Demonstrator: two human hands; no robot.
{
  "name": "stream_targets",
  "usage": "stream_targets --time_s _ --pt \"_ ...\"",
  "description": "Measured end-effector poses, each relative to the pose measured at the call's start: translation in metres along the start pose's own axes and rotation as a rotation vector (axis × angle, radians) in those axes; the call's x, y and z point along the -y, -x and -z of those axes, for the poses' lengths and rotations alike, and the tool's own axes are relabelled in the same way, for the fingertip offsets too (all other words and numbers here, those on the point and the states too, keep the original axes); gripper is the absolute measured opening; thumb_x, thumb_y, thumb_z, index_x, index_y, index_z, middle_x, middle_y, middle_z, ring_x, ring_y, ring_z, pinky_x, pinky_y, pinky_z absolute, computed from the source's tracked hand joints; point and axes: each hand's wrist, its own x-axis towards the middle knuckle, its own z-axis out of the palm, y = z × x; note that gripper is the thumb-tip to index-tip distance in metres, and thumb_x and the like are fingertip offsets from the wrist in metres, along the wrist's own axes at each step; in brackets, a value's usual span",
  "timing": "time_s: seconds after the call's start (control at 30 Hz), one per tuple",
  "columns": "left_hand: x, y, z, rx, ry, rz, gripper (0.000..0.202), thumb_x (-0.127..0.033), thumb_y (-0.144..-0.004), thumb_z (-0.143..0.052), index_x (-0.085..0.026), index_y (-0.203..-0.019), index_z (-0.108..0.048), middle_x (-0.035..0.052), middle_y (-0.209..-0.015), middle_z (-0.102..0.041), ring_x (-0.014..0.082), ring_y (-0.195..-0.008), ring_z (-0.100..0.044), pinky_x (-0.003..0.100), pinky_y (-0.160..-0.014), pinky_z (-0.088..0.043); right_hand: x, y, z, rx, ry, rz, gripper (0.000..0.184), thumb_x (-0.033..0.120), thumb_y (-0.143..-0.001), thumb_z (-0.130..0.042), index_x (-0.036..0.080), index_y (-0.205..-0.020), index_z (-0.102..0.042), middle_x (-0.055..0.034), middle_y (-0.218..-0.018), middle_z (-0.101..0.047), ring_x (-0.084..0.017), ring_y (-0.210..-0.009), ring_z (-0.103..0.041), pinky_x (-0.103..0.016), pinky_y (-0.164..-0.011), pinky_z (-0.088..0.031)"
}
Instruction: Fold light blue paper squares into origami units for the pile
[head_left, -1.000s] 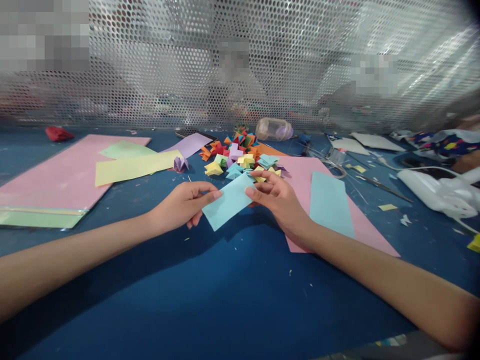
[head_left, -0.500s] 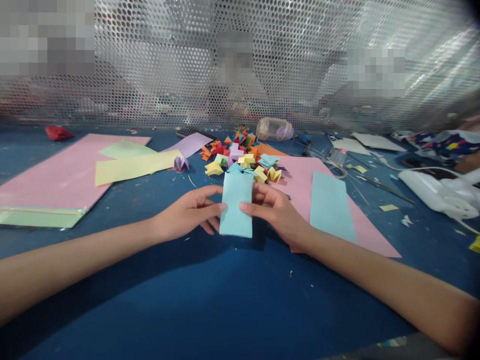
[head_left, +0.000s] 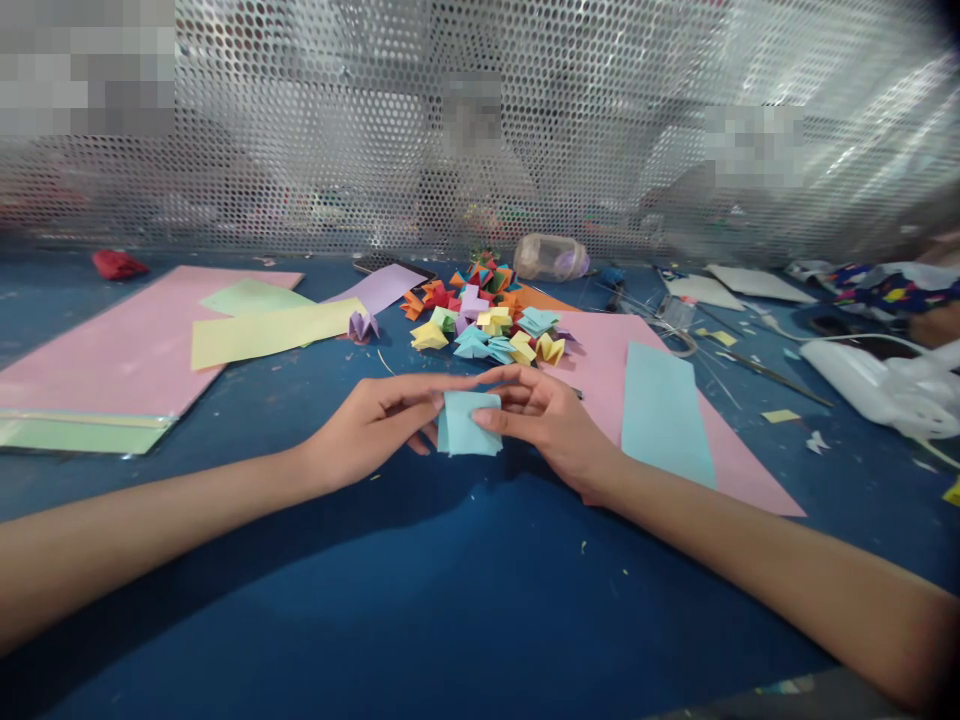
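Note:
A small light blue paper piece (head_left: 466, 424), folded over to a near square, is held just above the blue table (head_left: 420, 600) at centre. My left hand (head_left: 375, 425) pinches its left edge with fingers closed. My right hand (head_left: 544, 415) grips its right edge, thumb on top. Just behind the hands lies a pile of several small folded paper pieces (head_left: 484, 315) in many colours.
A pink sheet (head_left: 127, 345) with a yellow strip (head_left: 270, 333) and green paper lies at left. Another pink sheet (head_left: 727, 455) bearing a light blue strip (head_left: 664, 410) lies at right. Scissors (head_left: 675, 335), a plastic bottle (head_left: 550, 258), a white device (head_left: 885, 385) and a perforated metal screen (head_left: 480, 130) stand behind.
The blue strip was turned from slanted to upright, then folded in half, so it now looks about half as long. Both hands stayed on it near the table's centre.

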Motion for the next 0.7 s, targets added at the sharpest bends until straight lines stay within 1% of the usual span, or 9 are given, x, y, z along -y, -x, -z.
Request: stream_targets --time_s 0.07,0.1,0.17,0.23,0.37,0.43,0.5,0.6,0.7 --pt "-0.0012 -0.0005 -0.0007 0.016 0.109 0.043 0.044 -0.038 -0.087 -0.054 -0.024 -0.129 -0.052 0.0014 -0.082 -0.069 0.0159 -0.069 -0.069 0.024 -0.06 -0.057 -0.0012 -0.0002 0.0002 -0.033 0.009 0.032 0.041 0.029 -0.064 -0.08 0.021 -0.099 -0.06 -0.0006 -0.083 -0.065 -0.013 -0.076 -0.062 -0.027 -0.069 -0.051" --pt "-0.002 -0.001 -0.0011 0.025 0.14 0.063 0.049 -0.04 -0.085 -0.058 -0.023 -0.131 -0.048 0.0016 -0.081 -0.069 0.0178 -0.071 -0.07 0.025 -0.06 -0.057 -0.0017 -0.0003 0.0005 -0.056 0.01 0.049 0.042 0.03 -0.063 -0.08 0.021 -0.098 -0.059 -0.0008 -0.084 -0.065 -0.014 -0.077 -0.062 -0.028 -0.069 -0.051" --pt "-0.0033 -0.0025 -0.0022 0.037 0.138 0.102 0.057 -0.036 -0.079 -0.068 -0.021 -0.129 -0.046 0.002 -0.078 -0.071 0.0195 -0.073 -0.071 0.023 -0.06 -0.056 -0.0024 -0.0003 0.0009 -0.094 0.027 0.077 0.041 0.03 -0.062 -0.081 0.021 -0.096 -0.06 -0.001 -0.086 -0.065 -0.015 -0.08 -0.062 -0.028 -0.07 -0.051" --pt "-0.0038 -0.004 -0.0032 0.034 0.106 0.134 0.06 -0.03 -0.074 -0.074 -0.019 -0.126 -0.046 0.0017 -0.076 -0.072 0.0188 -0.074 -0.071 0.022 -0.061 -0.056 -0.0029 -0.0002 0.0009 -0.11 0.054 0.097 0.04 0.03 -0.062 -0.08 0.021 -0.095 -0.06 -0.0008 -0.087 -0.064 -0.015 -0.081 -0.062 -0.028 -0.071 -0.051" --pt "-0.0025 -0.0056 -0.0042 0.022 0.106 0.158 0.054 -0.027 -0.076 -0.072 -0.02 -0.124 -0.048 -0.0004 -0.073 -0.072 0.0166 -0.073 -0.071 0.02 -0.061 -0.055 -0.0027 0.0005 0.0001 -0.116 0.089 0.115 0.037 0.031 -0.064 -0.079 0.021 -0.094 -0.06 -0.0007 -0.089 -0.064 -0.015 -0.083 -0.061 -0.029 -0.074 -0.051" --pt "-0.0016 -0.0057 -0.0037 0.022 0.11 0.157 0.052 -0.027 -0.077 -0.071 -0.021 -0.123 -0.049 -0.0013 -0.072 -0.072 0.0163 -0.073 -0.072 0.019 -0.061 -0.055 -0.0021 0.0006 -0.0001 -0.114 0.089 0.099 0.039 0.031 -0.064 -0.079 0.021 -0.096 -0.059 -0.0013 -0.091 -0.064 -0.015 -0.085 -0.062 -0.029 -0.075 -0.052" --pt "-0.0008 -0.0059 -0.0027 0.018 0.112 0.15 0.05 -0.027 -0.078 -0.07 -0.021 -0.123 -0.049 -0.0014 -0.072 -0.072 0.016 -0.074 -0.072 0.018 -0.061 -0.055 -0.0017 0.0003 0.0 -0.083 0.079 0.062 0.042 0.031 -0.065 -0.078 0.022 -0.1 -0.058 -0.002 -0.093 -0.065 -0.016 -0.086 -0.062 -0.031 -0.076 -0.053" --pt "0.0005 -0.0072 -0.0008 -0.014 0.116 0.135 0.048 -0.028 -0.079 -0.069 -0.02 -0.122 -0.05 -0.0011 -0.073 -0.072 0.0155 -0.075 -0.072 0.017 -0.06 -0.055 -0.0025 -0.0007 0.0006 -0.004 0.042 0.002 0.044 0.032 -0.07 -0.075 0.021 -0.107 -0.054 -0.0027 -0.09 -0.066 -0.016 -0.079 -0.065 -0.033 -0.074 -0.055" --pt "0.0026 -0.0093 0.0004 -0.051 0.123 0.125 0.047 -0.027 -0.079 -0.069 -0.019 -0.122 -0.05 -0.0007 -0.074 -0.073 0.0157 -0.076 -0.072 0.017 -0.06 -0.055 -0.005 -0.0019 0.0016 0.028 0.02 -0.015 0.046 0.032 -0.072 -0.074 0.02 -0.11 -0.05 -0.0023 -0.084 -0.066 -0.016 -0.071 -0.067 -0.034 -0.07 -0.057"
